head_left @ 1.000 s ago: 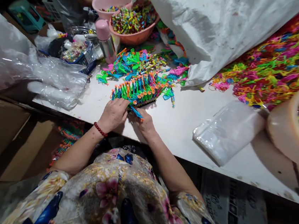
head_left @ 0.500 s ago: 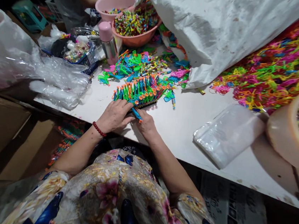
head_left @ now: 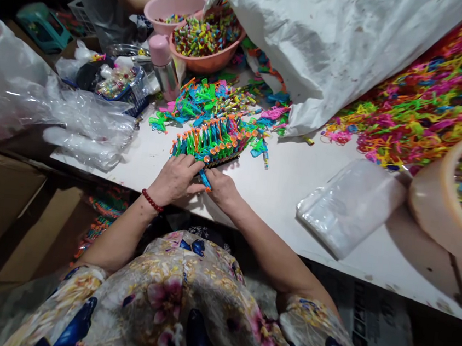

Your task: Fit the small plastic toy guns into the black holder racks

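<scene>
A blue plastic piece with an orange tip lies between my two hands at the near side of the table. My left hand, with a dark red bead bracelet on the wrist, is closed at the piece and touches the near left end of a packed row of plastic pieces. These are green, blue and orange, with round orange ends, on a dark base. My right hand has its fingers bent around the other side of the blue piece; its fingertips are partly hidden. Behind the row lies a loose heap of similar pieces.
Clear plastic bags lie to the right beside a cream tub. A white sack and a bright heap fill the back right. A flask, an orange basin and a pink basin stand behind. Another person's arm is at back left.
The blue piece has shifted slightly left and turned a little steeper between my hands. My right hand has moved slightly, its forearm swinging outward. My left hand stays nearly in place.
</scene>
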### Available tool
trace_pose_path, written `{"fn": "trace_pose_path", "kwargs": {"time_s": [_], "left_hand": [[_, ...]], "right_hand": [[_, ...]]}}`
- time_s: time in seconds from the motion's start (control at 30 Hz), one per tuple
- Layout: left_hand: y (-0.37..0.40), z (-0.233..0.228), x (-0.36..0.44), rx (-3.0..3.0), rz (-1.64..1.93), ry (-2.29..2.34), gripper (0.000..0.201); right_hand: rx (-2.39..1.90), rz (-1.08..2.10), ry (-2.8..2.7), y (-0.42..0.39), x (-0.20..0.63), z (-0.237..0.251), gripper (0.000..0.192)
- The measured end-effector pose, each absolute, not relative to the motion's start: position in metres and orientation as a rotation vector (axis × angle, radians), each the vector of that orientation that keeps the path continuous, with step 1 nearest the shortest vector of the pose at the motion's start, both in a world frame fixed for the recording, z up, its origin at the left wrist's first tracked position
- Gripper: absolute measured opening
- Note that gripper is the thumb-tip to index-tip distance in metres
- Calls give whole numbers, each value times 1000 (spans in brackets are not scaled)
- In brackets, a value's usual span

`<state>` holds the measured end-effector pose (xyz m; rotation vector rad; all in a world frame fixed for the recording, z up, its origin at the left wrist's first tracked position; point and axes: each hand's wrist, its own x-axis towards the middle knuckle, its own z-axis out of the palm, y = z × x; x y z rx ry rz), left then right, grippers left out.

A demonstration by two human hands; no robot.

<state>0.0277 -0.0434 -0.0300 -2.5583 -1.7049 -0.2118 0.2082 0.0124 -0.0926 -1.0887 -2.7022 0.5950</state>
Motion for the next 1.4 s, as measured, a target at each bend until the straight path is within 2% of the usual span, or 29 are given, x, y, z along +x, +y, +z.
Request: {"fn": "trace_pose_path", "kwargs": {"time_s": [0.1,0.23,0.47,0.7,0.83,0.93,1.4], "left_hand": [[-43,-34,23,-2577,-316,-1727,56],[-41,-38,17,-2617,-435,-1739,55],[-41,-39,16,-2642,-539,-1730,56],[-42,-41,16,-2611,-648,-1788,67],[-41,-39,16,-2655,-611,-1773,73],[-40,-37,14,-2687,-566,-1753,77],[-39,-34,39,-2411,-405,-1875,69]], "right_hand": [[-1076,645,-2705,15,208,-90,39],[-1124,631,-2700,17,205,-86,28],[-1017,791,-2614,35,211,-91,21],[-1036,703,-2698,25,210,-86,42],[-986,761,-2630,27,211,-94,33],[-944,768,-2603,29,210,-96,35],[-1054,973,-2351,32,206,-97,27]]}}
